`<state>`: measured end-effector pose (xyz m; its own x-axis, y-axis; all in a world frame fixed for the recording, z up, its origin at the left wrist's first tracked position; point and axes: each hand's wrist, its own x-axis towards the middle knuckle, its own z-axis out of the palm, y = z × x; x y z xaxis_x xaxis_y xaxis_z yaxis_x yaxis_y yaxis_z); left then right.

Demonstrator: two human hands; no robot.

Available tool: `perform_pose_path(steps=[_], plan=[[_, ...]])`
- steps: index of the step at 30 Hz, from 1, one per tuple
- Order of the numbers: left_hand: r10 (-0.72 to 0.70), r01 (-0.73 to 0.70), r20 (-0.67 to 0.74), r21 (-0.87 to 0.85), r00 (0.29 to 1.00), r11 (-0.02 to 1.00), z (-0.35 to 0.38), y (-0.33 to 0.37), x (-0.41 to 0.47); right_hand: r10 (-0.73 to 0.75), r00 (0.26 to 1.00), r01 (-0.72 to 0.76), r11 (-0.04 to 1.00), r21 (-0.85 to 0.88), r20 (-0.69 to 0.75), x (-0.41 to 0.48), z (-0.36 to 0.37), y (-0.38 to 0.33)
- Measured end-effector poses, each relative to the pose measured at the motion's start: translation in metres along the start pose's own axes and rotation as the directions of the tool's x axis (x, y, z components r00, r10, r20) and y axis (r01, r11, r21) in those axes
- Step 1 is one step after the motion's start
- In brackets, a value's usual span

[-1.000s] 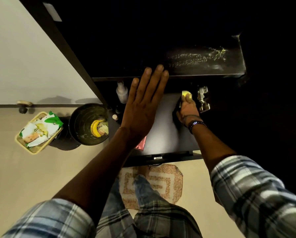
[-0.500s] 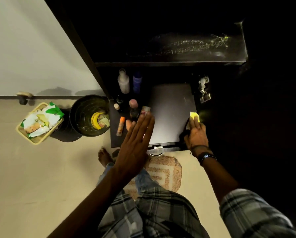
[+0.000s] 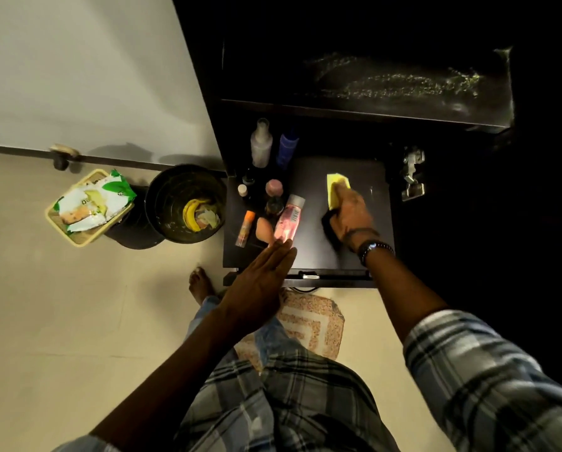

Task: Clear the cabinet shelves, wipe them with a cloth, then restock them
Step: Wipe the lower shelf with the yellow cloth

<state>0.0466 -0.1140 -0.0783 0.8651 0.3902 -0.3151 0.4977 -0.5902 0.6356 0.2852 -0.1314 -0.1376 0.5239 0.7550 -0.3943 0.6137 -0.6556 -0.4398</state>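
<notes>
Right hand (image 3: 351, 218) clutches cloth (image 3: 336, 185) on shelf (image 3: 309, 236); left hand (image 3: 260, 285) flat, by pink bottle (image 3: 288, 221).

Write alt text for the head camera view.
Seen from above, a person's right hand holds a yellow cloth on a dark cabinet shelf, while the flat left hand reaches toward a pink bottle among toiletries at the shelf's left. A black bin stands beside the cabinet.

The person's right hand (image 3: 349, 216) is blurring with motion and covering the near half of the folded yellow cloth (image 3: 336, 185), so its finger hold is unclear. The flat left hand (image 3: 260, 283) is hiding the base of the clear pink-liquid bottle (image 3: 288, 220), whose label is showing too small to read. Darkness is swallowing the black wooden cabinet (image 3: 403, 83) at its back. The plaid shirt sleeve (image 3: 501, 386) is running off the right edge.
</notes>
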Motion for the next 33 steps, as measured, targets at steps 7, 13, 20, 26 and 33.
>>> perform_pose_path(steps=[7, 13, 20, 26, 33], plan=[[-0.026, 0.027, 0.051, -0.017, 0.998, 0.999, 0.002, 0.006, -0.002, -0.217, 0.968, 0.215, 0.976, 0.028, 0.125, 0.067, 0.008, -0.049], [0.002, 0.001, 0.048, -0.056, 0.999, 0.998, 0.009, -0.001, 0.009, -0.154, 0.988, 0.155, 0.980, -0.126, 0.021, 0.031, 0.000, 0.004], [0.000, 0.003, 0.041, -0.077, 0.999, 0.997, 0.008, 0.000, 0.025, 0.192, 0.981, -0.191, 0.975, -0.111, 0.005, 0.077, -0.053, 0.036], [0.011, -0.007, 0.045, -0.086, 0.999, 0.996, 0.018, 0.003, 0.028, -0.025, 1.000, 0.026, 0.999, -0.040, 0.014, 0.024, -0.004, 0.011], [0.004, 0.000, 0.042, -0.090, 0.999, 0.996, 0.033, -0.003, 0.012, 0.004, 0.996, -0.021, 0.984, -0.178, -0.093, -0.110, 0.030, 0.068]])
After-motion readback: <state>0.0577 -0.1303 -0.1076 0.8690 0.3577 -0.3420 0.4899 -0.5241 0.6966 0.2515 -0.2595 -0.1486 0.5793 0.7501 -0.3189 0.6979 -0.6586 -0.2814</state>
